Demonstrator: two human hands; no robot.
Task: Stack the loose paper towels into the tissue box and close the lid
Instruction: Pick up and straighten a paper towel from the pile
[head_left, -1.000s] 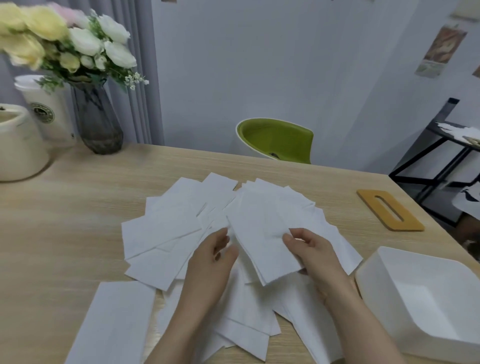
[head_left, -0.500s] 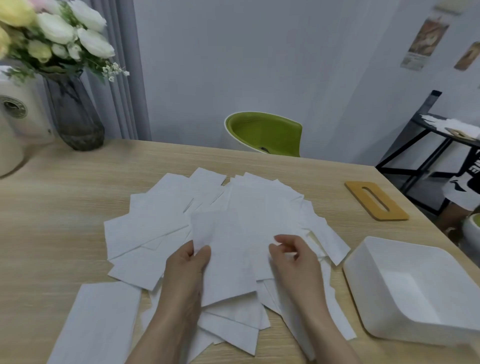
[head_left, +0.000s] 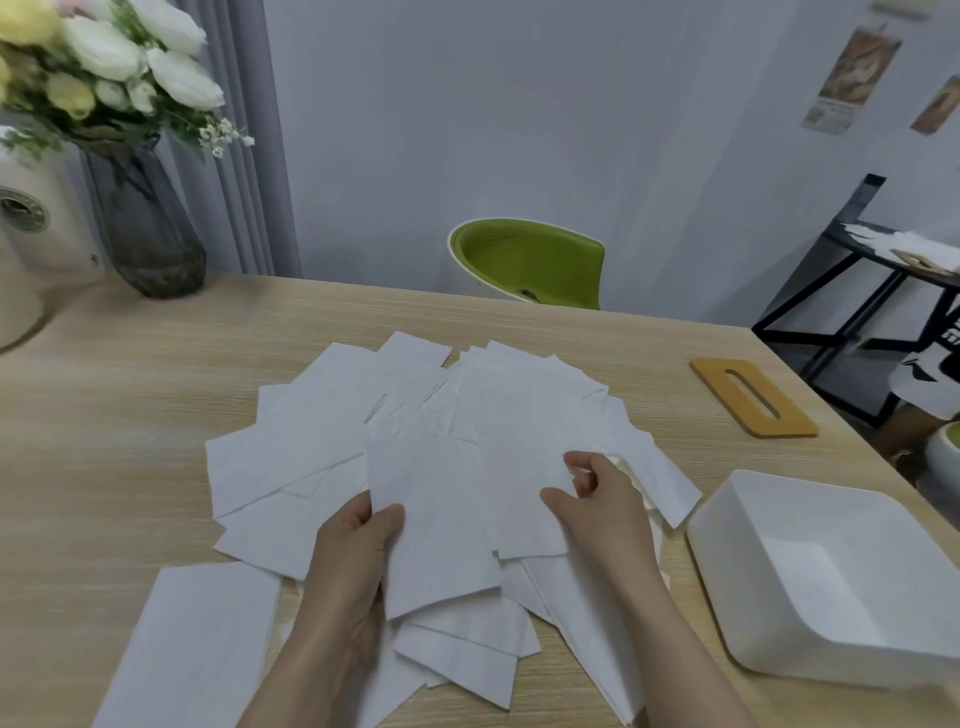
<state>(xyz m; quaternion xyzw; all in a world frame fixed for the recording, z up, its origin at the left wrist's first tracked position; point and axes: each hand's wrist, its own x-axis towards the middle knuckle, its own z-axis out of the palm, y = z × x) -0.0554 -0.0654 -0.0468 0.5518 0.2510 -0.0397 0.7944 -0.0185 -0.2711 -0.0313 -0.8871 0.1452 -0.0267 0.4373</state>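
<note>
Pale grey wall (head_left: 519, 104), grey curtain (head_left: 244, 156), green chair (head_left: 524, 260), black metal shelf (head_left: 852, 280)

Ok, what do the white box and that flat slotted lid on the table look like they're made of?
The box looks like matte white plastic: smooth walls, rounded moulded corners. The lid looks like light wood or bamboo, tan with a cut slot, though no grain shows clearly.

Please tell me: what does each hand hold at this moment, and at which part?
The left hand grips the top paper towel at its left edge. The right hand pinches another towel at its right edge.
</note>
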